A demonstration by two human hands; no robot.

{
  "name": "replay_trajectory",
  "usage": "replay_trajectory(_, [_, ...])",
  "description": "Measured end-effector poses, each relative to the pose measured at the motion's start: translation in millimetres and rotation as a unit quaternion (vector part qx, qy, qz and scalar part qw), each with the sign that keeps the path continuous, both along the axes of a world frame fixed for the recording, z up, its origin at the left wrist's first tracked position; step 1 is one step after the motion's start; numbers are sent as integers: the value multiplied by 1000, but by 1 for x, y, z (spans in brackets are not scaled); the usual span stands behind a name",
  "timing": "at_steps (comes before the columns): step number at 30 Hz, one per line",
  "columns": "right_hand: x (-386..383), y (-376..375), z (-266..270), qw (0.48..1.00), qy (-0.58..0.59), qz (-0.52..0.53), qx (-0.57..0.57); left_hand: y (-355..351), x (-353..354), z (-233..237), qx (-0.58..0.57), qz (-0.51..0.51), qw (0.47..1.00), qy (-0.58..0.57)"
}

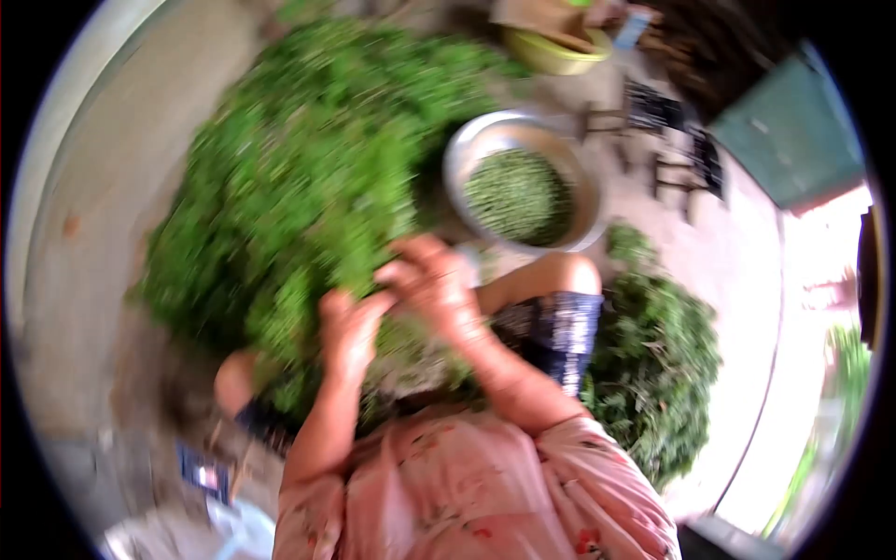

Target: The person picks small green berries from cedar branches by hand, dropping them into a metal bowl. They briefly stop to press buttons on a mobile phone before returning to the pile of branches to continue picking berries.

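Observation:
My left hand point(346, 329) is closed around the lower end of a leafy green sprig point(378, 201), whose feathery leaves reach up and away from me. Beside it, my right hand point(431, 283) meets the left near the stem, its fingers bent and pinched together. Blur hides what those fingertips hold. A large heap of green leafy plants point(280, 149) spreads in front of and to the left of both hands. Just beyond my right hand stands a metal basin point(583, 201) partly filled with small green pods or beans point(516, 196).
A second pile of leafy plants point(658, 364) lies to the right of my knee. Small dark stools point(691, 168) stand beyond the basin, near a yellow tub point(558, 54). A teal panel point(793, 131) is at the upper right. Bluish plastic point(245, 527) lies at the lower left.

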State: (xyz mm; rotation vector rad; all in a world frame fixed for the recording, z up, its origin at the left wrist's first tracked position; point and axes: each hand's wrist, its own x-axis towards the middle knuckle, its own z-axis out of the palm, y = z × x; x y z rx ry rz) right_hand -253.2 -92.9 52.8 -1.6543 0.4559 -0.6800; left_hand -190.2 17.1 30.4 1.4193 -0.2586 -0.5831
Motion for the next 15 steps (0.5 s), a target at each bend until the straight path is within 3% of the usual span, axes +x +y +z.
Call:
replay_trajectory(1, [0, 0, -10, 998, 27, 8, 64, -3, -2, 6, -2, -12, 1000, -14])
replay_trajectory(2, [-5, -5, -5, 998, 57, 28, -4, -9, -6, 9, -14, 12, 1000, -7])
replay_trajectory(3, [-5, -7, -17, 995, 4, 19, -94, -12, -8, 12, 15, 24, 1000, -13])
replay_trajectory(5, [-2, -5, -28, 995, -56, -5, -87, -13, -4, 2, 18, 7, 1000, 1])
replay_trajectory(9, [-12, -9, -14, 995, 27, -11, -101, -15, -1, 5, 47, -31, 998, 19])
replay_trajectory(15, [-17, -22, -8, 990, 107, -26, -84, -33, -12, 14, 57, -65, 995, -44])
